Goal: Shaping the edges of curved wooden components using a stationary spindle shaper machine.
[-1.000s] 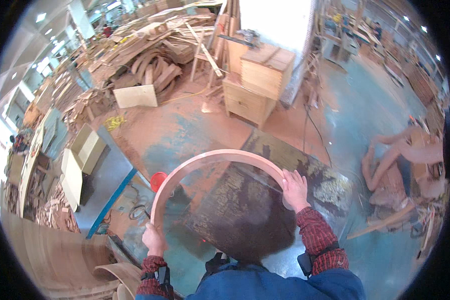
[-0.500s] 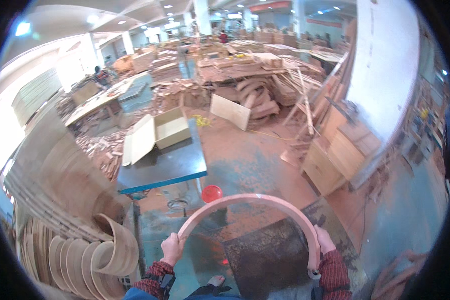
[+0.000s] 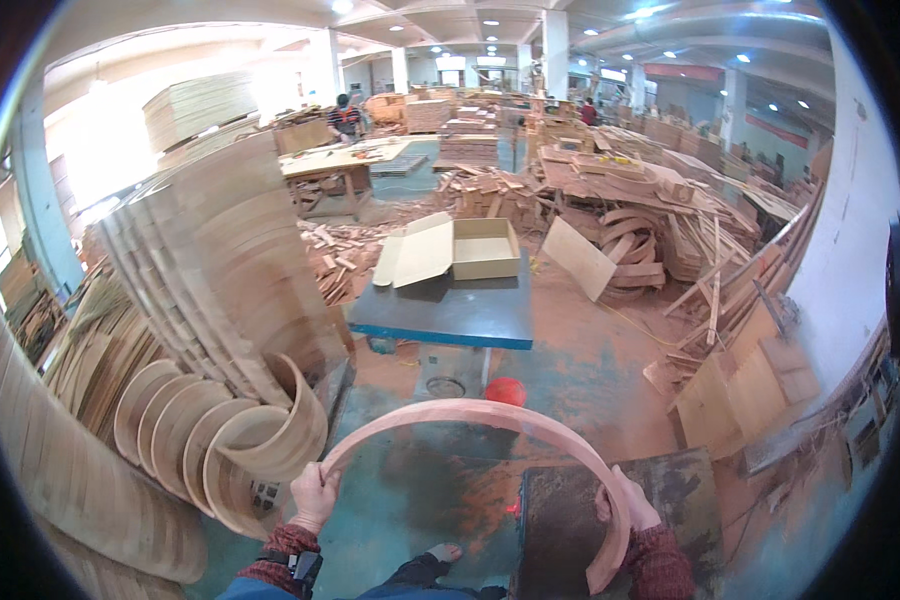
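A large curved wooden strip [image 3: 490, 412], bent in a half ring, spans the space in front of me with its arch pointing away. My left hand [image 3: 313, 497] is wrapped round its left end. Near the other end, my right hand [image 3: 630, 500] grips the strip, its fingers partly hidden behind the wood. The right tip of the strip hangs past that hand, over a dark flat board [image 3: 560, 520] low down at the right. A dark band sits on my left wrist.
Curved wooden panels [image 3: 200, 450] stand at the left beside a tall stack of bent sheets [image 3: 230, 240]. Ahead is a blue-edged table [image 3: 450, 315] bearing an open cardboard box [image 3: 485, 250], with a red bucket [image 3: 506, 391] before it. Wood heaps [image 3: 650, 250] and a white pillar [image 3: 850, 220] lie right.
My view has swung to the left, so the table and bucket now appear further right. The curved strip stays in both hands, and its right end has tilted.
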A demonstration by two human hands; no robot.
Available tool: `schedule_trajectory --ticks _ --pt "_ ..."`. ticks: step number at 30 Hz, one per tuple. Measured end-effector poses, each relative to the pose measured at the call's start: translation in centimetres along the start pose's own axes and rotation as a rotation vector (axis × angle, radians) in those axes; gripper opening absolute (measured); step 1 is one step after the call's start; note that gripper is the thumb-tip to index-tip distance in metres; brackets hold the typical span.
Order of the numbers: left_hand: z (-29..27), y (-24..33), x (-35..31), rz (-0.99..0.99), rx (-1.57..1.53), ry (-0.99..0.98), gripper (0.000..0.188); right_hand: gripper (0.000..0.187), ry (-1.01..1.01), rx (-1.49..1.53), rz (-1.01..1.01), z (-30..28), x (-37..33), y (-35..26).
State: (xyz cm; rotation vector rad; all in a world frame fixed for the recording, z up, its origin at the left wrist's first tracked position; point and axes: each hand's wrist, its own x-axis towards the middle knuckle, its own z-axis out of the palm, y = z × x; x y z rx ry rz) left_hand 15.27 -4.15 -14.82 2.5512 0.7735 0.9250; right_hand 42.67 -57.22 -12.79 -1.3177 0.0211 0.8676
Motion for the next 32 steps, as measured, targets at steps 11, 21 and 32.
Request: schedule_trajectory --ticks 11,21,32 --pt "-19.5 -5.6 -12.0 -0.060 0.136 0.289 0.017 0.045 -0.121 -0.370 -0.195 16.3 4.1 2.0" --pt "-33.7 -9.9 -16.4 0.175 0.352 0.509 0.034 0.047 -0.539 -0.932 -0.418 43.9 -3.5 1.6" --pt "-52.8 -16.4 -18.5 0.319 0.546 0.430 0.031 0.089 -0.945 -1.141 -1.047 68.5 -17.1 13.0"
